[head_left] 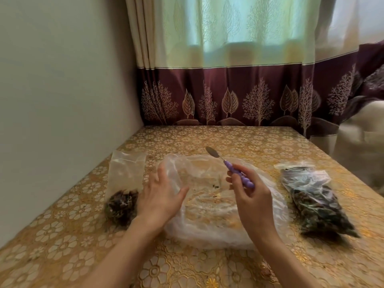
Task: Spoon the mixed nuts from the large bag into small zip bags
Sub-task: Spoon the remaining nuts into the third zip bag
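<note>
Right hand [250,194] pinches the purple spoon [230,169], bowl up, over the nearly empty large bag [212,213] mid-table. Left hand [161,196], fingers spread, rests on that bag's left side. Small bags of nuts: one [122,190] by the left edge, one [315,200] toward the right edge.

I am seeing my right hand [252,190] gripping a purple-handled metal spoon [230,167], bowl pointing away, above a large, nearly empty clear plastic bag [209,215]. My left hand [161,196] is hovering open-fingered at its left edge. Two small clear nut-filled bags are lying on the gold floral tablecloth [62,235], one left [122,196], one right [313,200].
</note>
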{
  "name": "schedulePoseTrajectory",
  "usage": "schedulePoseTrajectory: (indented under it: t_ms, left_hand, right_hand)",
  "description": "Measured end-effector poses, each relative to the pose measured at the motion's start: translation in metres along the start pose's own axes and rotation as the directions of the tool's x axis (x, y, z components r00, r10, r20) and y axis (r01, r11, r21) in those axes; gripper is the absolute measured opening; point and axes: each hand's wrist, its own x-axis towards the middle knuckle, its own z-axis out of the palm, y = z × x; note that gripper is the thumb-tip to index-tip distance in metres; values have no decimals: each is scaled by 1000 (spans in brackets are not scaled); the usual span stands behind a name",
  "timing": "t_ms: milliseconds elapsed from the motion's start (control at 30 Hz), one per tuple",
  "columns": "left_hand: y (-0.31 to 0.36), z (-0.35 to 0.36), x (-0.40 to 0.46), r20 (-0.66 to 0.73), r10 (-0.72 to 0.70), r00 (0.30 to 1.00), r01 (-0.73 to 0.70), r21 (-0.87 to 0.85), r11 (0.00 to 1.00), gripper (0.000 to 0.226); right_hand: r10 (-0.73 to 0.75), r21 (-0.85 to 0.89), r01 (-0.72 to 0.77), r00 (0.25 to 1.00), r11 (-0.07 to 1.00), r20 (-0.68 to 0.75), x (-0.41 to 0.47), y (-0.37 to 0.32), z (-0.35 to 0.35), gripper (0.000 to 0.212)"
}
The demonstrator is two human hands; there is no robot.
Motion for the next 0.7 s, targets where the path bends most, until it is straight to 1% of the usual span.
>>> schedulePoseTrajectory:
  t_ms: [67, 167, 233, 300, 367, 433, 467, 500, 567, 633, 700]
  left_hand:
    - [2, 4, 2, -20, -3, 1000, 4, 42, 999, 82]
    - [10, -4, 8, -130, 83, 988, -79, 34, 996, 69]
    - [16, -11, 12, -213, 155, 965, -154, 22, 988, 64]
    - [26, -17, 15, -322, 264, 909, -280, -4, 960, 60]
    - [36, -20, 13, -391, 379, 839, -403, 22, 915, 60]
    - [42, -20, 11, -393, 469, 791, -482, 72, 873, 59]
    - [44, -20, 11, -383, 494, 781, -503, 84, 860, 57]
    - [44, -19, 11, -381, 501, 777, -512, 80, 855, 54]
    - [43, -20, 10, -419, 479, 771, -516, 31, 856, 51]
    - [41, -21, 9, -458, 449, 767, -509, -9, 861, 52]
    - [37, -20, 10, -456, 428, 780, -492, -25, 870, 53]
  right_hand:
    - [29, -20, -28, 999, 999, 44, 0, 5, 1, 23]
    - [110, -16, -109, 987, 994, 119, -1, 15, 3, 23]
    - [133, -81, -121, 978, 989, 163, -1, 20, 4, 27]
    - [154, -147, -126, 969, 981, 194, -1, 23, 5, 31]
    - [155, -201, -115, 968, 973, 197, -2, 24, 5, 31]
    - [146, -230, -100, 970, 968, 194, -2, 24, 6, 31]
    - [144, -233, -97, 970, 968, 194, -2, 24, 6, 31]
    - [142, -236, -94, 971, 967, 194, -2, 24, 6, 30]
    - [143, -239, -95, 971, 966, 191, -2, 24, 6, 30]
    - [137, -232, -92, 973, 968, 185, -2, 23, 5, 30]
    - [128, -202, -92, 976, 975, 177, -3, 20, 5, 27]
